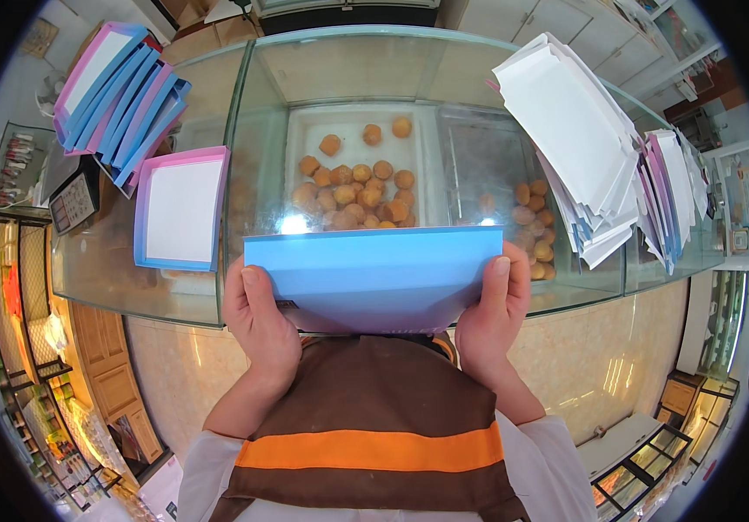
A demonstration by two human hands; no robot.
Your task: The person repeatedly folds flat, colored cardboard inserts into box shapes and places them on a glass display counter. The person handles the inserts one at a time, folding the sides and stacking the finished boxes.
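Observation:
A blue cardboard box piece (379,274), shading to purple lower down, is held up in front of my apron, over the near edge of the glass counter. My left hand (261,322) grips its left end, thumb on the blue face. The other end is in my right hand (489,317), also with the thumb on the face. Fingers of both hands are mostly hidden behind the piece. Beyond it, round brown pastries (344,195) lie in a white tray (427,148) under the glass, the nearest partly covered by the piece.
An open blue-and-pink box tray (181,209) rests on the counter's left, before a leaning stack of nested trays (122,96). Next to them stands a scale (74,198). On the right are piled white cardboard pieces (575,130). More pastries (535,217) sit under the glass.

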